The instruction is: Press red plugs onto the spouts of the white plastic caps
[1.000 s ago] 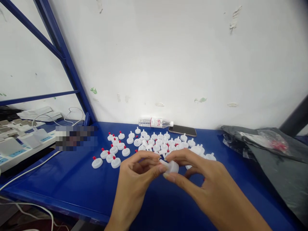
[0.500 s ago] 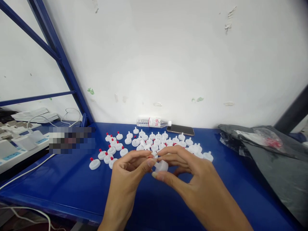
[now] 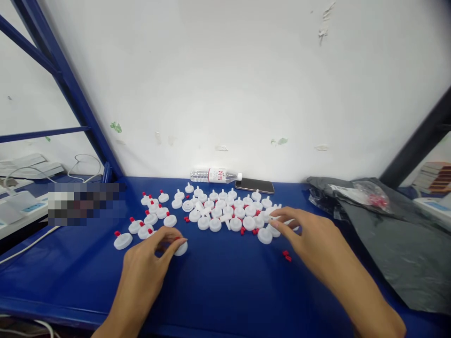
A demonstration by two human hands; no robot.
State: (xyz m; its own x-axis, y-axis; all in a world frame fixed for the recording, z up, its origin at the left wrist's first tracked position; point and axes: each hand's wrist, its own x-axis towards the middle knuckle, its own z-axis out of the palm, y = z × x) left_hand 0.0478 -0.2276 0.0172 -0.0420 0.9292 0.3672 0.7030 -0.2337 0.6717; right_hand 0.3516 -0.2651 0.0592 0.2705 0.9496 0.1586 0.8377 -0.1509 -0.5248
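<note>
Head view: blue table against a white wall.

Left hand is low on the table, left of centre. Thumb and fingertips pinch a white cap with a red tip; the cap sits on or just above the table surface, can't tell which. It lies just right of a small group of red-tipped caps.

Right hand reaches to the right edge of the main pile of white caps. Fingers spread and loose, index fingertip touching or just over a white piece at the pile's edge; nothing clearly gripped.

A few loose red plugs lie on the table just below the right hand, more are scattered among the pile.

Behind the pile, at the wall: a water bottle on its side, and a phone flat just right of it.

Right side: a dark plastic bag spread out, with a clear pouch of red parts on top.

Far left: white power strips and cables beyond a blue frame post.
</note>
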